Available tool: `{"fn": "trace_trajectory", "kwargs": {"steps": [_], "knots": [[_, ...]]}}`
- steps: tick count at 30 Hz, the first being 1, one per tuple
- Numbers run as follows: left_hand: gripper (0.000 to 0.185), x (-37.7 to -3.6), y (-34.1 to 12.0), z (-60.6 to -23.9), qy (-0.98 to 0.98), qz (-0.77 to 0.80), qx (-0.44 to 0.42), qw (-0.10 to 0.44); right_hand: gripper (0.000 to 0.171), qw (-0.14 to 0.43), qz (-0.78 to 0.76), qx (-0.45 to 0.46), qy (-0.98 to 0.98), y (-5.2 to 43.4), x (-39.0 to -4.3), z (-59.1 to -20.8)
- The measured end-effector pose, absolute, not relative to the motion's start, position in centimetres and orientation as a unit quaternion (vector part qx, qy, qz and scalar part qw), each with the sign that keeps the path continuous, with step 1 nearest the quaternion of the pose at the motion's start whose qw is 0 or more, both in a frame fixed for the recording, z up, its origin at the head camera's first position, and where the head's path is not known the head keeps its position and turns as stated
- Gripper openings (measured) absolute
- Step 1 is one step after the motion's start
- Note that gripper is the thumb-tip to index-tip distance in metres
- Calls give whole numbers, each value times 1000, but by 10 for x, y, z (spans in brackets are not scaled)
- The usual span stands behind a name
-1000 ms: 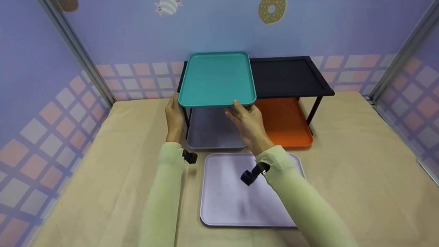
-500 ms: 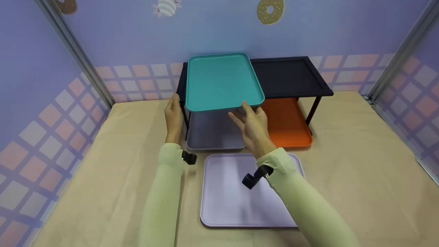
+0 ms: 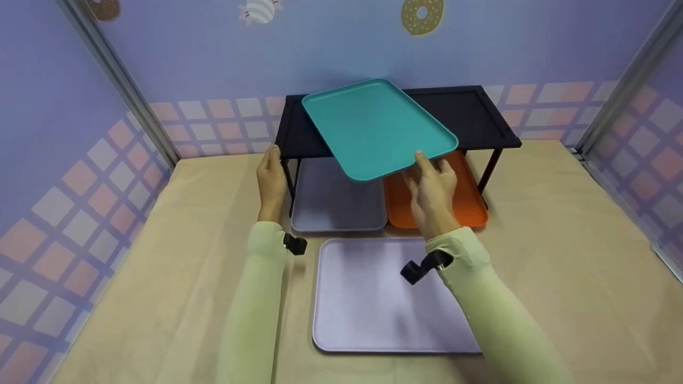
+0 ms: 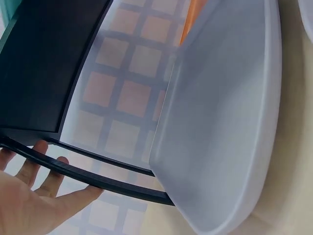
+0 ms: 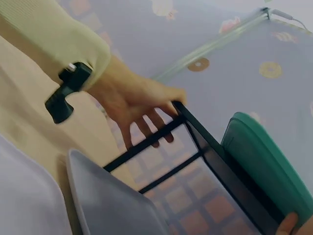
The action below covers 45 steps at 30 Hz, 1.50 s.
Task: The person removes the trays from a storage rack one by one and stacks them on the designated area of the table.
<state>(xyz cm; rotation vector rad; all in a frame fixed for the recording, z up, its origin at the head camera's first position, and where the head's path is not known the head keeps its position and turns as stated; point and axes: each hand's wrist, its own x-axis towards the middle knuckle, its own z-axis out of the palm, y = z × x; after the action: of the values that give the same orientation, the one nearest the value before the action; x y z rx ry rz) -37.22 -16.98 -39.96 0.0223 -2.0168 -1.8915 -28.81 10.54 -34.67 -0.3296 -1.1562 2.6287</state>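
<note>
A teal rectangular tray (image 3: 381,130) lies askew over the black rack's (image 3: 464,117) top, its near edge jutting past the front. My right hand (image 3: 436,194) pinches the tray's near right edge, thumb on top and fingers beneath. In the right wrist view only a bit of that hand (image 5: 288,223) shows, beside the tray (image 5: 266,152). At the rack's front left corner, my left hand (image 3: 271,178) grips the top and leg. The left wrist view shows its fingers behind the dark leg (image 4: 115,186).
Below the rack sit a grey-lilac tray (image 3: 339,202) and an orange tray (image 3: 397,208), side by side. A pale lilac tray (image 3: 368,298) lies in front on the beige cloth (image 3: 176,277). Patterned walls (image 3: 341,48) enclose the back and sides.
The teal tray has slid right and toward me and turned counterclockwise, baring the rack's left end. My right hand moved right with it. The left hand has stayed at the corner.
</note>
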Motion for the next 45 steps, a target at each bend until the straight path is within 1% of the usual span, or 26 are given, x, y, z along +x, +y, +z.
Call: {"fn": "trace_trajectory", "kwargs": {"steps": [5,11,18,23,27,30,33,35,38,45], "knots": [[56,-373,-170,-399,-715,-675,9,185,55,142,903,-126,-384,119,-292,-344],[57,-371,-168,-398,-719,-669,9,187,46,172,897,-130,-387,133,-294,-345],[57,-372,-167,-396,-723,-663,5,195,57,205,888,-167,-378,158,-294,-340],[57,-373,-166,-395,-722,-665,17,193,57,231,881,-187,-368,168,-296,-336],[56,-374,-169,-396,-722,-665,21,191,64,217,868,-188,-405,165,-296,-335],[57,-374,-172,-396,-723,-665,20,187,69,179,868,-186,-424,159,-295,-334],[57,-374,-173,-397,-724,-665,17,183,67,147,871,-189,-429,154,-295,-333],[56,-373,-174,-397,-725,-664,18,182,62,139,868,-191,-436,152,-295,-333],[54,-372,-174,-399,-725,-662,17,188,60,151,862,-182,-448,151,-294,-335],[52,-373,-172,-400,-726,-659,2,197,73,194,844,-152,-477,155,-290,-340]]}}
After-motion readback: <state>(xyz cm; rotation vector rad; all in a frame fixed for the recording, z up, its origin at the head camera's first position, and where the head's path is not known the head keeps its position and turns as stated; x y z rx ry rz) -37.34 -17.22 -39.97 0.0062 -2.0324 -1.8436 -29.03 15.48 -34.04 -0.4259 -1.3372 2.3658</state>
